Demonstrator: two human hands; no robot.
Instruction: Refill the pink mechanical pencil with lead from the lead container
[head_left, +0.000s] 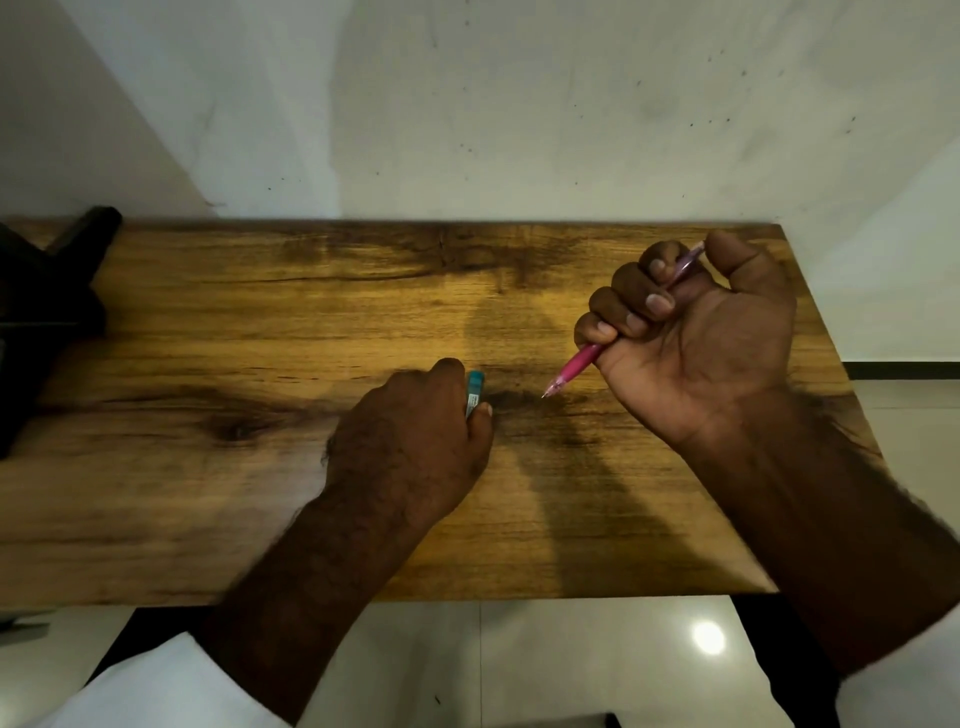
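Pink plastic shows at both ends of your right fist. The pink mechanical pencil (575, 365) runs through your right hand (696, 332), and its fingers are clenched round the barrel with the palm turned up toward you. The pointed tip sticks out below your little finger and slants down and to the left, close over the wood; I cannot tell whether it touches. The paler rear end pokes out at the top of the fist, between your forefinger and thumb.

Your left hand (410, 441) lies knuckles-up on the table (208, 338), near the middle of the board. It pinches the lead container (474, 392) between thumb and fingers. Only the container's teal end and a strip of white label show past your fingertips — the rest is hidden under the hand. That teal end sits near the pencil tip, with a small stretch of dark-grained wood between them.

A black object (47, 291) rests on the table's far left edge. White sleeves (171, 686) cover both your forearms near the bottom corners, and glossy pale floor tiles (571, 660) show below the table's near edge.
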